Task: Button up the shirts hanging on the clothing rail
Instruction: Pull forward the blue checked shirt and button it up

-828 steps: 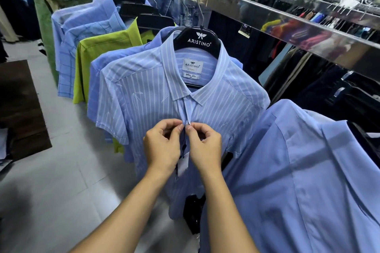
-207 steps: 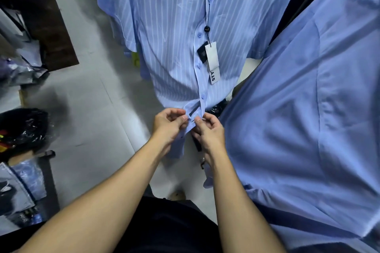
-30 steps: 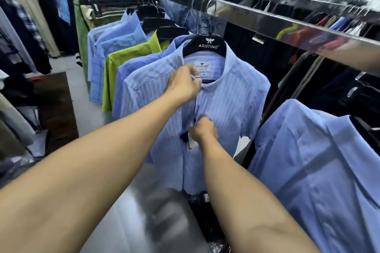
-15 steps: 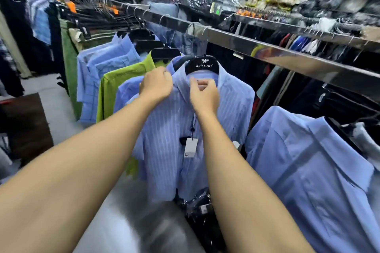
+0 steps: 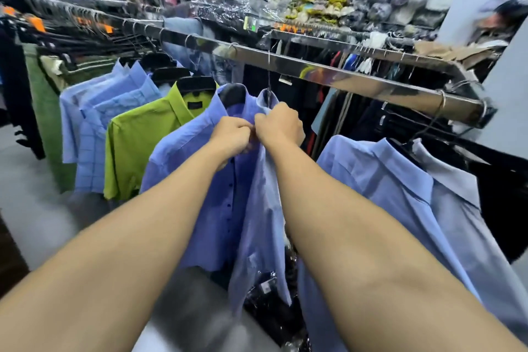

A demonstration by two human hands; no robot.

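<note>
A plain periwinkle-blue shirt (image 5: 194, 180) with dark buttons hangs on a black hanger (image 5: 233, 93) from the chrome clothing rail (image 5: 343, 77). Its front lies open below the collar. My left hand (image 5: 231, 136) and my right hand (image 5: 281, 126) meet just under that collar, fingertips together, each pinching an edge of the shirt's front. The pale striped shirt (image 5: 263, 223) hangs edge-on directly to the right of it, under my right forearm. What my fingertips hold exactly is hidden by my fingers.
A lime-green shirt (image 5: 137, 146) and several light-blue shirts (image 5: 94, 123) hang to the left. Another pale-blue shirt (image 5: 400, 194) hangs at the right. Dark garments fill the space behind the rail. Bagged goods (image 5: 328, 6) pile up on top. Grey floor (image 5: 25, 180) lies at the left.
Half a second ago both hands were on the striped shirt's collar. That shirt now hangs edge-on to the right, and my hands pinch the plain blue shirt behind it.
</note>
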